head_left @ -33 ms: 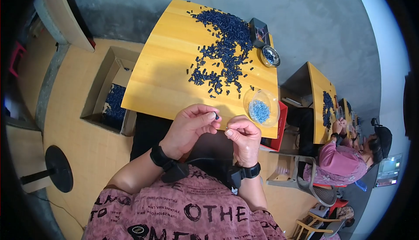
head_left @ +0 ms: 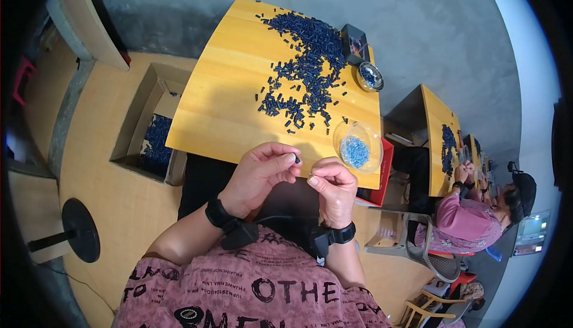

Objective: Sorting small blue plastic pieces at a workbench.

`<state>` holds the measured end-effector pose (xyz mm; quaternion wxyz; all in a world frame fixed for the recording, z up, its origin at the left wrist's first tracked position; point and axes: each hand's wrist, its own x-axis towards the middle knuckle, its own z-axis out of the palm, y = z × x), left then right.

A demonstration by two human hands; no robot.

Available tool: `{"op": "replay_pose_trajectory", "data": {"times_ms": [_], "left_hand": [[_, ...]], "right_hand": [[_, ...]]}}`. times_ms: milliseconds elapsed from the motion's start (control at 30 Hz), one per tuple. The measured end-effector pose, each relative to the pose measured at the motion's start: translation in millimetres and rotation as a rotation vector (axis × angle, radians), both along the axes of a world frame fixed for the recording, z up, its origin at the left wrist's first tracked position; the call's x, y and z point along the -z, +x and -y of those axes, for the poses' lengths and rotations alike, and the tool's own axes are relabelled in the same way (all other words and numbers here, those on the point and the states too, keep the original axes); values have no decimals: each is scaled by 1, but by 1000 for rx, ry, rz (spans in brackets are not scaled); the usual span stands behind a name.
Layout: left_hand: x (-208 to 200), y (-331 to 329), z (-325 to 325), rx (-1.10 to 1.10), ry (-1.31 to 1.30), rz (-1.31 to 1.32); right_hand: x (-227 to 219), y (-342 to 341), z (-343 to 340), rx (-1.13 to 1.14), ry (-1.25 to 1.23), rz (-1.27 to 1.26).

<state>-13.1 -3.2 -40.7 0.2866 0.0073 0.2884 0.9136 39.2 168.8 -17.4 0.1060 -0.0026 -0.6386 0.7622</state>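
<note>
Just off the table's near edge, my left hand pinches a small dark blue cylindrical piece between thumb and forefinger. Close beside it on the right, my right hand has its thumb and forefinger pressed together on something tiny that I cannot make out. The two hands are a short gap apart. Many similar dark pieces lie scattered and heaped on the yellow table. At its right near corner stands a clear bowl with small light blue parts in it.
A metal bowl and a black box stand at the table's far right. A red box sits beside the right edge. On the floor at left is a cardboard box of dark pieces. A co-worker sits at another table, right.
</note>
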Motion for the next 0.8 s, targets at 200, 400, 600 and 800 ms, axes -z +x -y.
{"op": "replay_pose_trajectory", "data": {"times_ms": [200, 400, 600, 800], "left_hand": [[-1, 3, -2, 56, 18, 18], [0, 4, -4, 74, 39, 35], [1, 5, -6, 71, 40, 37], [5, 6, -6, 64, 44, 35]], "right_hand": [[6, -5, 6, 84, 84, -89], [10, -5, 8, 110, 71, -74], [8, -5, 8, 108, 91, -55], [6, -4, 8, 99, 140, -73]]}}
